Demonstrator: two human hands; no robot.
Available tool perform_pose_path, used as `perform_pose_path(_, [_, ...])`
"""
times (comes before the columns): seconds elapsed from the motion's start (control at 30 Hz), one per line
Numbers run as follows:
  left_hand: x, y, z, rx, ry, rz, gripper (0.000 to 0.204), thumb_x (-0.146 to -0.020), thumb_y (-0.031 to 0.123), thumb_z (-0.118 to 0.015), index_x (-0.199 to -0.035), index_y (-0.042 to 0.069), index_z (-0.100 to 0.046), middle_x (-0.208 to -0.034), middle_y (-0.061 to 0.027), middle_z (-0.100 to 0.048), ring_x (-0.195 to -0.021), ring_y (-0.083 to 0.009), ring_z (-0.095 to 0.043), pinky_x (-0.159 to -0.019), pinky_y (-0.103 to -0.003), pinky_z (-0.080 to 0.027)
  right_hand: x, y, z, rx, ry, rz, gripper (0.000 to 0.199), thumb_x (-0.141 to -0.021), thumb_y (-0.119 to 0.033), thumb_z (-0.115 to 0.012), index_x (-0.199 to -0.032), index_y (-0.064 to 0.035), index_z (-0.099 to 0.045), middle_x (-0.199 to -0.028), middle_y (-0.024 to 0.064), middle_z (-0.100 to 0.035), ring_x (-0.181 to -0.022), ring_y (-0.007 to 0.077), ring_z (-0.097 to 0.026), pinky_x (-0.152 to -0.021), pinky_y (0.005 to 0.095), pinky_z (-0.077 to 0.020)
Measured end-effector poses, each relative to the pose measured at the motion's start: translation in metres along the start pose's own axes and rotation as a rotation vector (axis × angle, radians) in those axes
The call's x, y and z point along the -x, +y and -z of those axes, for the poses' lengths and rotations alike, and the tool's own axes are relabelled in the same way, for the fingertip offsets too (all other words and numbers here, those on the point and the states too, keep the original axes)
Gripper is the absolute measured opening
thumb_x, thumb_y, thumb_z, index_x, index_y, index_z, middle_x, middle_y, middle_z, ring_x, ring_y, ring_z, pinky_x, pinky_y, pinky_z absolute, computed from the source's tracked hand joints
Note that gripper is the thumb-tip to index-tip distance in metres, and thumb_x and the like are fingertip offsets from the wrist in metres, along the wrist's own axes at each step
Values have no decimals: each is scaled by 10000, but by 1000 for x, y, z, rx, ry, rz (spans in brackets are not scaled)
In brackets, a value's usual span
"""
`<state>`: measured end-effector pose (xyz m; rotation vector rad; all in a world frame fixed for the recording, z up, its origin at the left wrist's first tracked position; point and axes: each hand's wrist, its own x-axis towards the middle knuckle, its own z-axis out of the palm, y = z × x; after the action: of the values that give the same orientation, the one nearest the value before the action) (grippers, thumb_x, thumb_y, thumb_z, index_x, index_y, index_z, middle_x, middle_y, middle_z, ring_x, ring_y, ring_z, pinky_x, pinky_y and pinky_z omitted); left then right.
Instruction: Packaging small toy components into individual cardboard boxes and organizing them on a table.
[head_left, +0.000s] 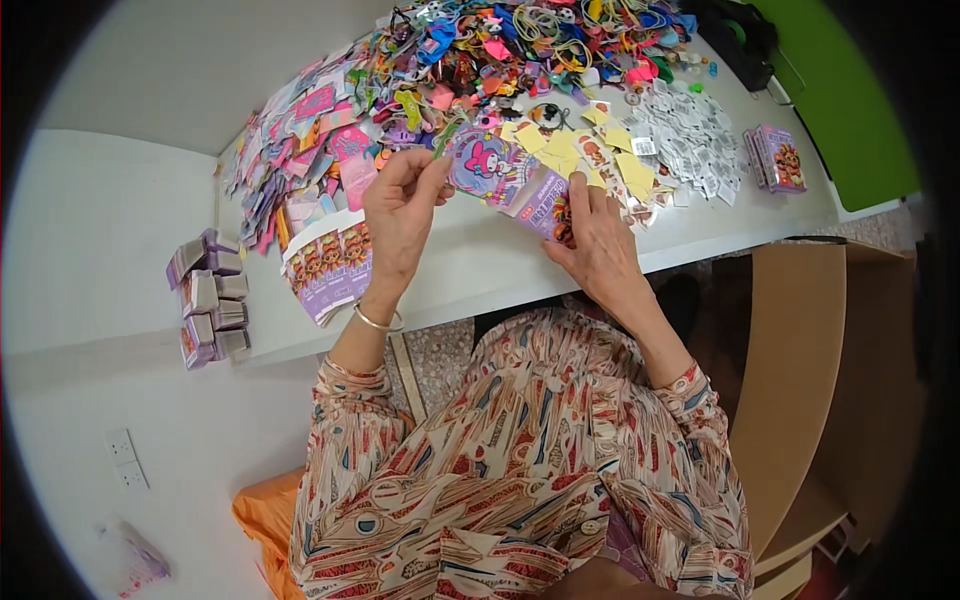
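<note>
My left hand (400, 210) is raised over the white table (470, 275) and pinches a thin green strip (445, 138) between thumb and fingers. Just right of it lies a round card with a pink cartoon figure (482, 160). My right hand (598, 240) rests flat on a purple flattened carton (545, 205) near the table's front edge, fingers spread over it. A silver bangle (378, 322) is on my left wrist.
A heap of colourful trinkets and rubber bands (520, 45) fills the far side. Pink and purple cards (300, 150) lie at left, yellow notes (620, 165) and white packets (695, 140) at right. Purple boxes (778, 157) stand far right; folded cartons (210, 300) sit at left. A brown board (800, 380) leans at right.
</note>
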<state>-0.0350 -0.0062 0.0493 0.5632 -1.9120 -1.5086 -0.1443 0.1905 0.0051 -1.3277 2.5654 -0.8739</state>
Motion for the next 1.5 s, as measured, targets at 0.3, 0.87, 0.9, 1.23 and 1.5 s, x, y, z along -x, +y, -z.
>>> perform_pose_path(0.3, [-28, -47, 58, -90, 124, 170, 129, -884, 157, -681, -827, 57, -623, -699, 8, -623, -599, -56, -576, -529, -188, -433, 7, 11, 7, -11, 9, -70, 869, -687, -156, -795, -1355, 71, -289, -1111, 244, -510, -995, 411, -547, -786, 445, -513])
perform_pose_path(0.87, [4, -15, -19, 0, -7, -74, 89, -924, 74, -610, -968, 5, -644, -795, 6, -624, -665, -37, -555, -594, -192, -477, 9, 8, -3, 56, 15, -50, 873, -675, -150, -803, -1348, 44, -282, -1079, 205, -486, -998, 371, -532, -802, 412, -510])
perform_pose_path(0.9, [9, -18, -24, 7, -38, -45, 95, -922, 70, -611, -981, 1, -637, -803, 3, -628, -669, -37, -558, -597, -189, -477, 11, 8, -3, 57, 21, -34, 876, -671, -148, -804, -1348, 45, -283, -1078, 204, -484, -1002, 371, -530, -805, 408, -509])
perform_pose_path(1.23, [14, -18, -33, 28, -18, -52, 96, -925, 75, -618, -965, -11, -627, -813, -30, -648, -665, -67, -600, -589, -207, -505, 20, 7, 4, -27, -69, -87, 866, -675, -192, -796, -1331, 65, -293, -1102, 255, -520, -973, 406, -561, -782, 426, -511])
perform_pose_path(1.5, [30, -20, -31, -68, -21, 17, 102, -902, 72, -641, -951, -13, -667, -764, -7, -632, -626, -47, -556, -559, -205, -471, 25, 11, 9, -13, -65, -58, 873, -672, -197, -797, -1326, 93, -297, -1079, 255, -526, -968, 400, -568, -772, 423, -515])
